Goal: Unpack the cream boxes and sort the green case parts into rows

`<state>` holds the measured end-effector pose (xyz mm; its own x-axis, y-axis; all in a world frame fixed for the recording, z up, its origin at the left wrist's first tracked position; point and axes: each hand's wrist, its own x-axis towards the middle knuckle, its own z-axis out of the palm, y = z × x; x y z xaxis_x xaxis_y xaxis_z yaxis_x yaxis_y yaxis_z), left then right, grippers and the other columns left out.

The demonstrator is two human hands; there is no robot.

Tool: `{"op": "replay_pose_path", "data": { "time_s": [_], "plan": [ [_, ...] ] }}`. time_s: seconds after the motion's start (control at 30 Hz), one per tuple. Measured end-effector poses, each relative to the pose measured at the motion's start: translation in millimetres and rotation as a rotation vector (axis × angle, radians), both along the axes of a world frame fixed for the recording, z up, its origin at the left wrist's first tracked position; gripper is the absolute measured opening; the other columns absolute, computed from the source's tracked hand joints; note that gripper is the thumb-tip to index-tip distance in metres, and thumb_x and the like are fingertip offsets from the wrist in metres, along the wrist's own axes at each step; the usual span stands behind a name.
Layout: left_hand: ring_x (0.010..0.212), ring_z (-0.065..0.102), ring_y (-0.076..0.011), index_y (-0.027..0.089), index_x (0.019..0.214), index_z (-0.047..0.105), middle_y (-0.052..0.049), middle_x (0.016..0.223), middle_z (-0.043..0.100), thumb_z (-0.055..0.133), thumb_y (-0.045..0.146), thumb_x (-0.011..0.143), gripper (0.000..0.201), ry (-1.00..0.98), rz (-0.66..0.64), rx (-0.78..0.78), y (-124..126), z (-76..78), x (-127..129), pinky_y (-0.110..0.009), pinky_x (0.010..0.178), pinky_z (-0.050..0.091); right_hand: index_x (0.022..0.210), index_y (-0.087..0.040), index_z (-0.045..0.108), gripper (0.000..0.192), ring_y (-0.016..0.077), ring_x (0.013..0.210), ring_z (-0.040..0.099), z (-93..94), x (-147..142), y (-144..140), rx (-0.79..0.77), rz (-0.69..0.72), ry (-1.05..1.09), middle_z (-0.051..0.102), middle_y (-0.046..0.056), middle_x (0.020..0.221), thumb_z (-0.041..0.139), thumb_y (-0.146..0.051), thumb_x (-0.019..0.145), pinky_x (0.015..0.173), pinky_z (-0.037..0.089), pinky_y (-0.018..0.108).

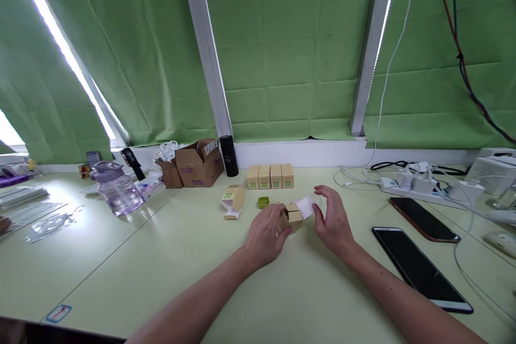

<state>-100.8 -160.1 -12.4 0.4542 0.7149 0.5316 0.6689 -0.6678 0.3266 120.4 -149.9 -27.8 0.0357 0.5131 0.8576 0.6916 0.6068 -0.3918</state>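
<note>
My left hand is closed around a small kraft-cardboard box whose top flaps stand open. A folded white paper slip sticks up beside the box's opening, and my right hand has it at the thumb, its index finger curved above. Something clear shows faintly between that thumb and finger; I cannot make out what it is. Just beyond my left hand lies a small green square dish-like piece. Farther left, another kraft box lies with its end flap open toward me.
Several matching boxes stand in a row at the back, near a black cylinder and a brown carton. A lilac water bottle is at left. Right are a tablet, a phone and a power strip with cables.
</note>
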Motion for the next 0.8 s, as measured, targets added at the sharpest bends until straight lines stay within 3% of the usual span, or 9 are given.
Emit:
{"op": "replay_pose_path", "data": {
  "time_s": [0.27,0.43,0.67,0.8],
  "plan": [
    [0.100,0.064,-0.0273,0.024,0.123,0.048,-0.008,0.114,0.066,0.065,0.024,0.090,0.037,0.001,0.006,-0.018,2,-1.4,0,-0.043,0.085,0.052,0.141,-0.023,0.048,0.048,0.0283,0.125,0.059,-5.0,10,7,0.135,0.073,-0.288,0.060,0.015,0.132,0.036,-0.006,0.098,0.101,0.057,0.051],
    [0.103,0.063,-0.0276,0.024,0.127,0.048,-0.008,0.116,0.066,0.065,0.024,0.090,0.040,-0.016,0.003,-0.045,3,-2.3,-1,-0.044,0.088,0.053,0.143,-0.023,0.048,0.055,0.0265,0.119,0.063,-8.7,9,7,0.103,0.064,-0.330,0.066,0.013,0.129,0.033,-0.002,0.095,0.096,0.058,0.047],
    [0.112,0.062,-0.0289,0.025,0.144,0.043,-0.010,0.124,0.064,0.064,0.026,0.092,0.056,-0.035,-0.012,-0.081,5,-5.7,-2,-0.048,0.097,0.053,0.127,-0.019,0.060,0.049,0.0262,0.099,0.067,2.4,7,2,0.049,-0.067,-0.435,0.073,0.010,0.120,0.040,0.001,0.088,0.089,0.051,0.044],
    [0.117,0.060,-0.0288,0.023,0.151,0.037,-0.011,0.127,0.063,0.065,0.029,0.092,0.066,-0.073,-0.012,-0.145,7,-9.2,-2,-0.050,0.102,0.051,0.127,-0.018,0.061,0.046,0.0260,0.102,0.066,2.6,4,-1,-0.021,-0.005,-0.458,0.072,0.010,0.124,0.046,-0.002,0.087,0.093,0.047,0.043]
  ]
}}
